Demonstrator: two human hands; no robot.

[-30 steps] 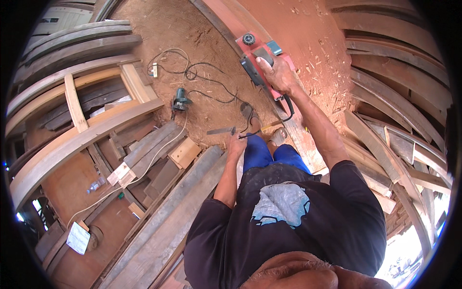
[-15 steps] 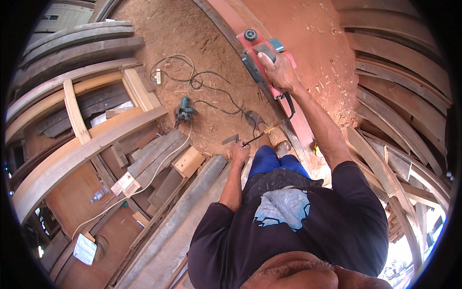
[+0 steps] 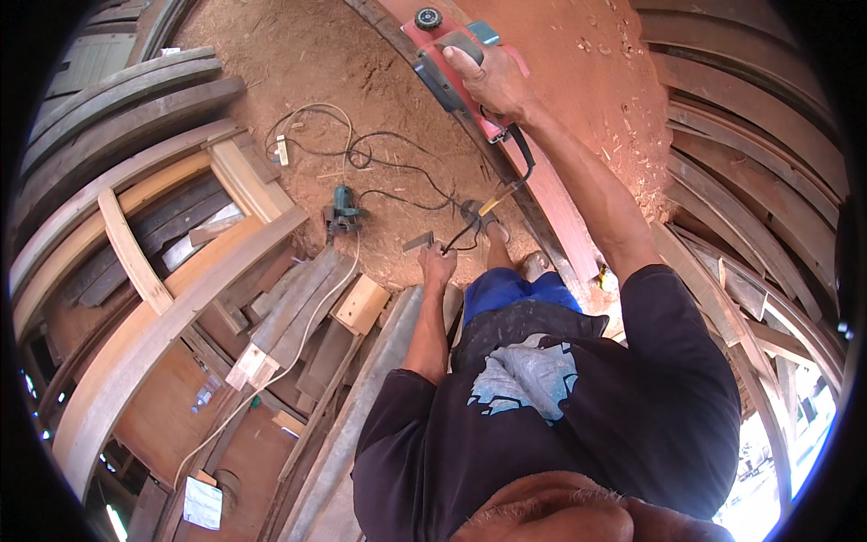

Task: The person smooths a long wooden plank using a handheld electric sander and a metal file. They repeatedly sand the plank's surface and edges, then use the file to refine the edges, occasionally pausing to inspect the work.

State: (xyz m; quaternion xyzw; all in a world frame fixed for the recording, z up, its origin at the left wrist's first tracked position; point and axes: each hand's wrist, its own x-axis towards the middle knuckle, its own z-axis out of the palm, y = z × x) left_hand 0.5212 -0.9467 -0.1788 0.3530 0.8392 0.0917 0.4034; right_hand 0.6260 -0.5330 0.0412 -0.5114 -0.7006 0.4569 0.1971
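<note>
My right hand (image 3: pixel 495 83) is wrapped round the handle of a red electric planer (image 3: pixel 435 42), its thumb lying along the grip. The planer rests on a long pinkish timber beam (image 3: pixel 562 203) running away in front of me. From its rear trails a black power cord (image 3: pixel 522 152) with a yellow wrapped section. My left hand (image 3: pixel 438 265) is closed round part of this cord, low and in front of my left leg. A small flat grey piece (image 3: pixel 418 241) sticks out beside those fingers; its kind I cannot make out.
A green power tool (image 3: pixel 342 213) stands on the shavings-covered ground, near tangled cords (image 3: pixel 361 158). Timber frames (image 3: pixel 181 298) and stacked boards fill the left. More curved planks (image 3: pixel 750 163) are piled at the right. A plastic bottle (image 3: pixel 206 393) and a paper sheet (image 3: pixel 202 503) lie lower left.
The planer and my right hand have moved farther forward along the beam. My left hand has risen slightly forward with the cord, which is now stretched out more.
</note>
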